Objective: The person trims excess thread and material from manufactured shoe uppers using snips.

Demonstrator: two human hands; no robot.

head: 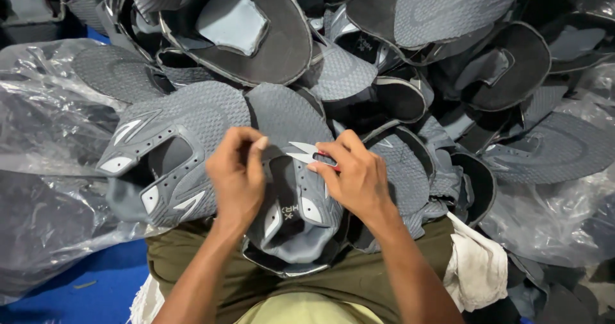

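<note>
The right hand (359, 176) closes its thumb and fingers around a small pair of thread snips (312, 155) with a red grip, the pale blades pointing left and slightly parted just above the tongue opening of a grey shoe upper (291, 202). The left hand (236, 178) pinches the edge of that same upper between thumb and curled fingers, beside the blade tips, holding the fabric up. The upper lies on the person's lap, its heel end hanging toward the olive-green trousers (282, 285), with pale reflective patches showing on both sides of the opening. Just to the left lies another grey shoe upper (173, 151) with light trim, spread flat and touching the held one. Beyond the hands rises a large heap of grey and black uppers (410, 55), many turned inside out to show dark lining. Crumpled clear plastic sheeting (45, 138) flanks the heap on both sides. A white cloth (477, 266) rests by the right thigh, and blue flooring (96, 279) shows at lower left.
</note>
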